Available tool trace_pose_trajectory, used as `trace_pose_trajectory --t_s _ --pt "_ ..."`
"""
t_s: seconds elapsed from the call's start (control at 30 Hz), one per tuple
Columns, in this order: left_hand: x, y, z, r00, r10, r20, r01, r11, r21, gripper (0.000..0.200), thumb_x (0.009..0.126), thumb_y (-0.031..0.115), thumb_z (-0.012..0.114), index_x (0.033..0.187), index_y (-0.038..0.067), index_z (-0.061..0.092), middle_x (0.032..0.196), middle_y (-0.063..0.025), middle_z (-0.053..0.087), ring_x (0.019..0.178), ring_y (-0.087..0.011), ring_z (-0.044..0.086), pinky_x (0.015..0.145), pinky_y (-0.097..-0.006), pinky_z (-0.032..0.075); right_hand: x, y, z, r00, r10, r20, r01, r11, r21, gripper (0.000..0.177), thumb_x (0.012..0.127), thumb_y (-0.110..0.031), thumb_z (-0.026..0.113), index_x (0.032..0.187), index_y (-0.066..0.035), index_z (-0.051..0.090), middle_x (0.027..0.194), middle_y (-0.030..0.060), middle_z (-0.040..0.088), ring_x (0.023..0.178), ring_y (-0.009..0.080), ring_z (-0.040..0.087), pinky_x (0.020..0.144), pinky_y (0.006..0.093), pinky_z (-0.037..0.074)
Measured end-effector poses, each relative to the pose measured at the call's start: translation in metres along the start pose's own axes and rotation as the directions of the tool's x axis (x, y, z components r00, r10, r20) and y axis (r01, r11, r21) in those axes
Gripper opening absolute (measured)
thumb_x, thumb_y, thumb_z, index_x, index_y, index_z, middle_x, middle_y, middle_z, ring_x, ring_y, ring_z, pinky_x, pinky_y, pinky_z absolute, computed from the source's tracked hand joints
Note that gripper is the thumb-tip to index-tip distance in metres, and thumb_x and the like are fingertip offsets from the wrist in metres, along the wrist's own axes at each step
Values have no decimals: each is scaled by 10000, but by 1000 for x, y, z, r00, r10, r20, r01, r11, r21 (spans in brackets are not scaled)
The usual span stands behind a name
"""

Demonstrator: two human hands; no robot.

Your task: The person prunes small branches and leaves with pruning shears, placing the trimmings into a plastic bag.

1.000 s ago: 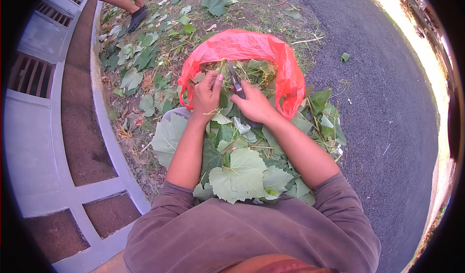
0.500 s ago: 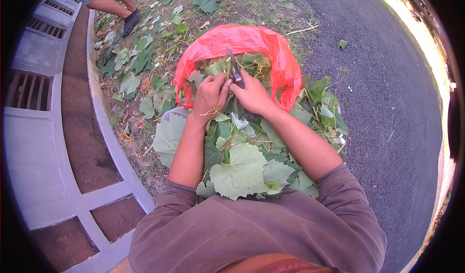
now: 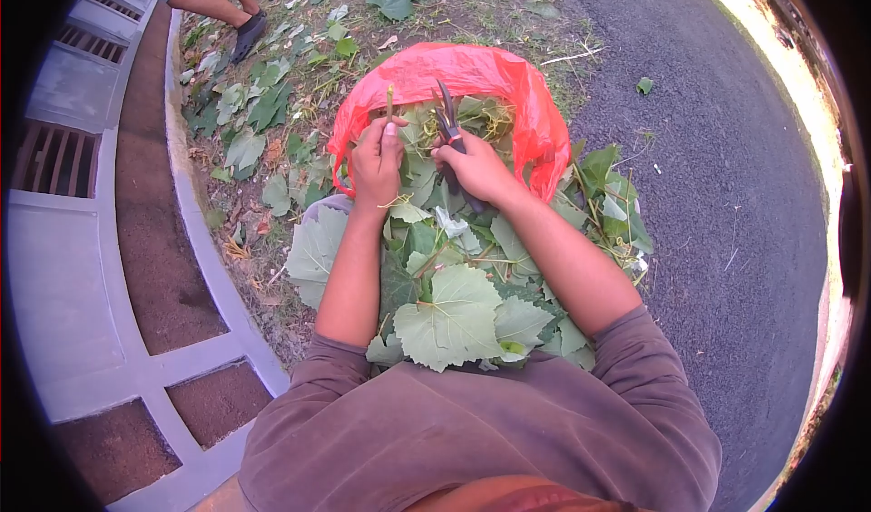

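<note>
My left hand [image 3: 376, 160] pinches a short green stem [image 3: 390, 105], which stands upright above the fingers. To its right, my right hand [image 3: 479, 169] is wrapped round dark-handled pruning shears [image 3: 450, 131], blades pointing up and slightly apart. Both hands are over the mouth of a red plastic bag [image 3: 435, 65] with green leaves and curly tendrils in it. A heap of large leaves [image 3: 448, 318] lies on my lap, below and between my forearms. The stem and the shears are apart from each other.
Cut leaves and vines [image 3: 613, 205] lie beside the bag at right, next to the asphalt [image 3: 726, 240]. More leaves [image 3: 245, 149] litter the ground at left, by a concrete kerb [image 3: 204, 231]. Another person's legs [image 3: 213, 8] show at upper left.
My left hand has moved left, away from the shears, taking the stem with it. The shears have shifted slightly right and their blades now show a gap.
</note>
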State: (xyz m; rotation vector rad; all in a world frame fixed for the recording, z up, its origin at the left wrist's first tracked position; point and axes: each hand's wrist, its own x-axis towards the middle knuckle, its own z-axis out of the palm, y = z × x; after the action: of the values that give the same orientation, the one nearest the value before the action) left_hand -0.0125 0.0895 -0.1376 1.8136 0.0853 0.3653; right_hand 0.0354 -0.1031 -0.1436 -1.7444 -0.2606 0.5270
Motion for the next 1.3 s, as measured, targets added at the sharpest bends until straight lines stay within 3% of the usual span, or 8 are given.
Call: trace_pose_trajectory --t_s 0.1,0.27,0.4,0.6,1.03,1.17,1.23,1.3 --pt "2 2 -2 993 96 -63 -85 985 151 210 1100 192 579 1127 29 708 685 -41 520 614 -116 498 599 -308 420 -7 -2 -2 998 -61 26 63 994 -86 432 933 -363 706 1165 -2 662 1079 208 741 1040 363 719 930 457 536" --pt "-3 5 8 932 353 81 -352 835 422 193 1063 182 642 1134 33 741 800 -131 677 717 -254 577 689 -388 491 -14 -12 -4 997 -54 50 63 979 -194 469 928 -378 694 1206 -3 646 1136 245 723 1087 404 705 953 480 527" --pt "-3 12 5 931 305 202 -365 820 442 233 1060 169 652 1215 35 763 838 -133 686 803 -256 597 751 -380 498 -14 -17 -8 998 -60 -4 58 978 -199 488 929 -393 688 1214 0 643 1102 246 728 1066 423 706 936 492 531" --pt "-2 6 7 920 326 216 -389 820 420 222 1027 154 687 1188 21 763 804 -153 693 818 -307 571 789 -414 492 -16 -22 -9 998 -40 -42 30 976 -216 468 953 -429 682 1196 -30 700 1018 232 741 994 425 721 877 492 545" --pt "-5 10 1 974 168 155 -214 908 361 247 1056 212 642 1190 63 786 744 -123 647 799 -274 563 764 -391 472 -10 -24 -12 999 21 -36 -31 947 -318 460 931 -478 710 1004 -29 773 820 204 726 841 386 739 791 486 551" --pt "3 -2 -4 986 154 71 -167 955 244 250 1073 213 620 1176 65 792 721 -40 598 714 -172 505 708 -334 440 -8 -18 -13 999 42 -10 -43 953 -299 459 934 -477 712 996 -26 772 805 202 720 827 374 738 785 480 552" --pt "5 2 -11 996 92 3 -92 984 155 256 1082 215 607 1177 65 792 721 -5 579 685 -129 475 686 -309 425 -10 -12 -10 999 -31 -34 19 948 -317 463 965 -482 715 919 -24 761 664 73 675 639 222 679 666 397 522" --pt "9 10 -22 998 6 55 -13 992 128 269 1102 208 570 1187 44 765 724 48 505 664 -61 409 641 -266 365 -9 -10 -10 999 49 24 -42 970 -241 443 964 -468 714 944 -27 754 697 76 686 668 224 682 688 395 525"
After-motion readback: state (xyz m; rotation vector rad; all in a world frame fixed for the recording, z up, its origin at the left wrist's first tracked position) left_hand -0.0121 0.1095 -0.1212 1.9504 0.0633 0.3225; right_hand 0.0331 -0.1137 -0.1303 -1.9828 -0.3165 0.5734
